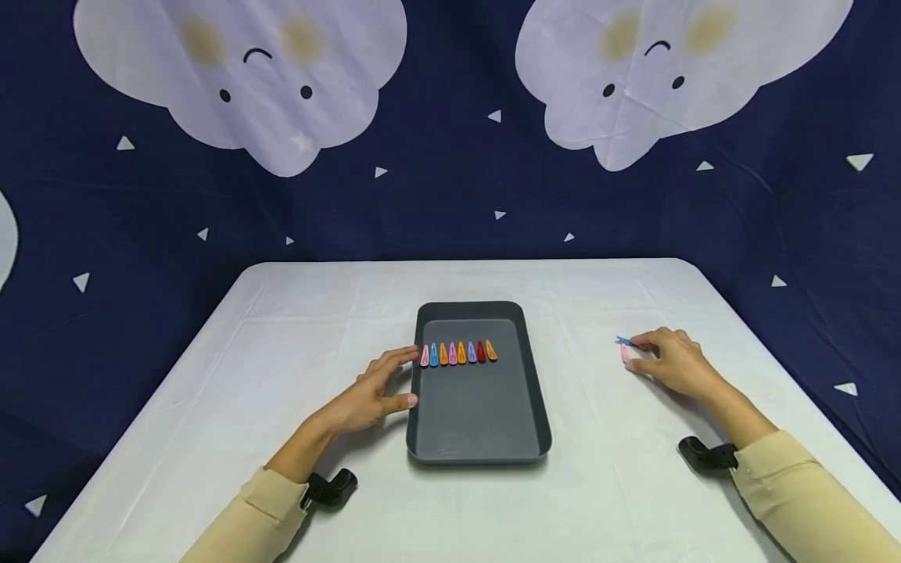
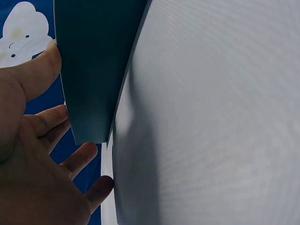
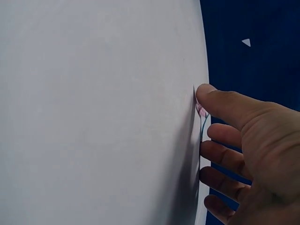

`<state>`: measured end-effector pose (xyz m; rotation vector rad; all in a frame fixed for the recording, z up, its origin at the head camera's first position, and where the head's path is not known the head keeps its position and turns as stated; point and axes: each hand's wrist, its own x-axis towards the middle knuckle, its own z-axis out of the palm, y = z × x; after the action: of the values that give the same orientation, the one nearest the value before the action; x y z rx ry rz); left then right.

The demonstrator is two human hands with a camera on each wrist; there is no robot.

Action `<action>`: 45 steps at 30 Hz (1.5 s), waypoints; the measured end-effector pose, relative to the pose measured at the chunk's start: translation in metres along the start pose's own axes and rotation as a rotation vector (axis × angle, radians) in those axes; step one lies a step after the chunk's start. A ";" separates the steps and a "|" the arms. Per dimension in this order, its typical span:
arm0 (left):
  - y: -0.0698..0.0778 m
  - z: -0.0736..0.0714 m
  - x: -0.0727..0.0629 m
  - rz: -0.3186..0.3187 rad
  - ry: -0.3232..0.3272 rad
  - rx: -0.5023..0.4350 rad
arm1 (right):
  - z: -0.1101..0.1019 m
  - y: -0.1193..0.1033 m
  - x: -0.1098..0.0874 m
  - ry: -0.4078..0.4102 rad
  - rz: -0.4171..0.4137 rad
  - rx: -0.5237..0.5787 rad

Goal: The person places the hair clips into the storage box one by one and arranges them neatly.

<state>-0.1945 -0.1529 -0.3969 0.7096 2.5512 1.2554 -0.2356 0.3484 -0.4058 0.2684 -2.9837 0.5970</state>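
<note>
A row of several colourful snap hair clips (image 1: 453,353) lies across the upper part of a dark grey tray (image 1: 479,422). Against the tray's left wall rests my left hand (image 1: 369,397), thumb and fingers spread apart; the left wrist view shows its thumb on the tray's side. To the right of the tray, on the cloth, a blue snap hair clip (image 1: 622,341) and a pink snap hair clip (image 1: 625,354) lie close together. My right hand (image 1: 672,361) is at these two: the forefinger by the blue one, the thumb by the pink one, tips apart.
A white cloth covers the table (image 1: 317,313), whose far edge meets a dark blue curtain (image 1: 436,211) printed with clouds and small triangles. A black wrist camera (image 1: 331,490) sits on the left wrist, another black wrist camera (image 1: 706,455) on the right.
</note>
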 end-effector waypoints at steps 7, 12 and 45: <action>0.001 -0.001 0.000 -0.006 -0.001 0.002 | 0.003 -0.004 0.005 0.007 -0.009 0.004; 0.001 0.000 0.000 -0.007 -0.006 -0.002 | 0.004 -0.005 0.006 0.018 -0.005 0.012; 0.000 0.000 0.001 -0.021 -0.007 0.008 | -0.003 0.006 0.013 -0.108 0.006 0.095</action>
<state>-0.1952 -0.1528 -0.3966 0.6856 2.5523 1.2347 -0.2498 0.3532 -0.4041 0.3078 -3.0640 0.7494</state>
